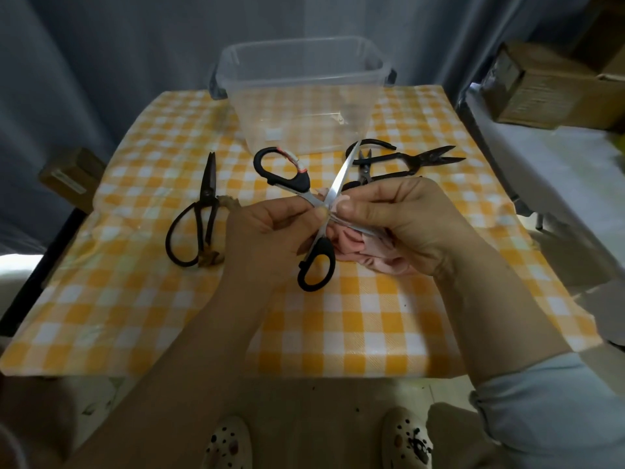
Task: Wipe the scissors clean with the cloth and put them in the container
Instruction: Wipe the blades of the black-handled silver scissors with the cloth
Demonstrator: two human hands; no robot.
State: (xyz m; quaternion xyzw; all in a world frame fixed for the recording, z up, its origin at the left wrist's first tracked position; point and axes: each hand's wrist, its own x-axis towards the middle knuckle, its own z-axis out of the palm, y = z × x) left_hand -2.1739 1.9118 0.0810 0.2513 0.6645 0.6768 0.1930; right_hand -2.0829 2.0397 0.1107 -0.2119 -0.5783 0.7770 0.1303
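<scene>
Black-handled scissors (pixel 316 262) with steel blades are spread wide open above the middle of the checked table. My left hand (pixel 270 231) pinches them near the pivot. My right hand (pixel 399 221) holds a crumpled pink cloth (pixel 355 247) against one blade, which is partly hidden in the folds. The other blade (pixel 341 174) points up toward the clear plastic container (pixel 304 62) at the back of the table; the container holds nothing that I can see.
Old black iron scissors (pixel 199 218) lie at the left. A pile of dark scissors and snips (pixel 406 160) lies right of the container. The yellow-checked tablecloth (pixel 338 333) covers the table. Cardboard boxes (pixel 541 86) stand on a surface at the right.
</scene>
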